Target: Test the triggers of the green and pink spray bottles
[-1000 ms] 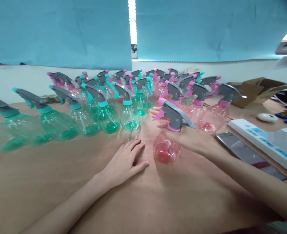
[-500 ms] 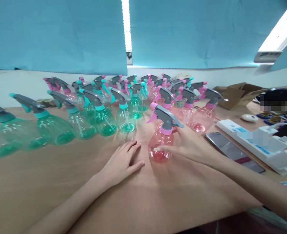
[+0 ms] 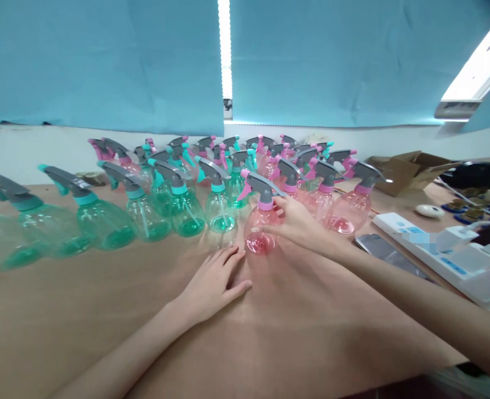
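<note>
My right hand (image 3: 289, 221) is wrapped around the clear pink body of a spray bottle (image 3: 261, 235) from its right side. This bottle stands upright, with a grey and pink trigger head pointing left. My left hand (image 3: 215, 282) lies flat on the table (image 3: 270, 332), its fingers spread and nothing in them. Just beyond its fingertips stands a green spray bottle (image 3: 220, 213). More green spray bottles (image 3: 187, 213) line up to the left. To the right of the held bottle are pink spray bottles (image 3: 351, 210).
Further back stand several mixed pink and green bottles (image 3: 239, 160). On the right are a white power strip (image 3: 407, 233) with plugs, a phone (image 3: 378, 249), a white mouse (image 3: 430, 211) and an open cardboard box (image 3: 407, 172). Blue blinds (image 3: 103, 66) hang behind.
My right hand has moved the pink spray bottle away from me and slightly left, closer to the other bottles. My left hand stays flat on the table. The view has shifted a little.
</note>
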The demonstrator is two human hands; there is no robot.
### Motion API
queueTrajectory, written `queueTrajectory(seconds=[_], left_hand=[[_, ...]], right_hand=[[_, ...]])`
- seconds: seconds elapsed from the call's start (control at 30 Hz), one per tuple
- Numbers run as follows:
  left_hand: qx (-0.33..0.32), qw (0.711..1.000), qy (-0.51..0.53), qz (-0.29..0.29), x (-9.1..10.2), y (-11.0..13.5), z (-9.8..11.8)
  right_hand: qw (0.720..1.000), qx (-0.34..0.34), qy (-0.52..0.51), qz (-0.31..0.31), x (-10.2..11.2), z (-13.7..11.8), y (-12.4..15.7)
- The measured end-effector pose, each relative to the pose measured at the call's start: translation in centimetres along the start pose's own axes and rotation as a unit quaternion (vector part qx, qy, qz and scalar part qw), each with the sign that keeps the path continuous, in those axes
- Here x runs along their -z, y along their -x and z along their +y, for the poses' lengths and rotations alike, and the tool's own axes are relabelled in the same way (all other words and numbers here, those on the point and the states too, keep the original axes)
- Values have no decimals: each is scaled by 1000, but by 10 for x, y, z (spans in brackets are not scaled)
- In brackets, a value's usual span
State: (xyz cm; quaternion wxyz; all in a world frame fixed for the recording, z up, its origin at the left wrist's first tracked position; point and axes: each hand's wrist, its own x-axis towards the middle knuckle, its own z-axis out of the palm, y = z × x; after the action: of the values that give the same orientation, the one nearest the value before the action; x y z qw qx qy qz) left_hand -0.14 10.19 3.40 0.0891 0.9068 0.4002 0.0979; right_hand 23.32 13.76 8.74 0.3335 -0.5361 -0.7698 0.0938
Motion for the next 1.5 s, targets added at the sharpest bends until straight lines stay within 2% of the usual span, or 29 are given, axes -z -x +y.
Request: queueTrajectory(seconds=[0.2, 0.43, 1.07, 1.27, 1.4, 1.5], left_hand=[[5, 1000, 2, -3, 0, 1, 0], [8, 1000, 12, -2, 0, 2, 0], [9, 999, 31, 2, 0, 3, 0], [12, 1000, 23, -6, 2, 3, 2], [12, 1000, 17, -9, 2, 2, 2], [11, 1000, 18, -6, 2, 2, 1]], right_hand=[[999, -10, -26, 31, -10, -2, -19], [999, 0, -10, 48, -17, 0, -32], [998, -6, -6, 62, -31, 5, -52], [997, 2, -7, 75, -25, 1, -29], [997, -8, -16, 79, -2, -1, 3], [995, -54, 15, 79, 18, 8, 21]])
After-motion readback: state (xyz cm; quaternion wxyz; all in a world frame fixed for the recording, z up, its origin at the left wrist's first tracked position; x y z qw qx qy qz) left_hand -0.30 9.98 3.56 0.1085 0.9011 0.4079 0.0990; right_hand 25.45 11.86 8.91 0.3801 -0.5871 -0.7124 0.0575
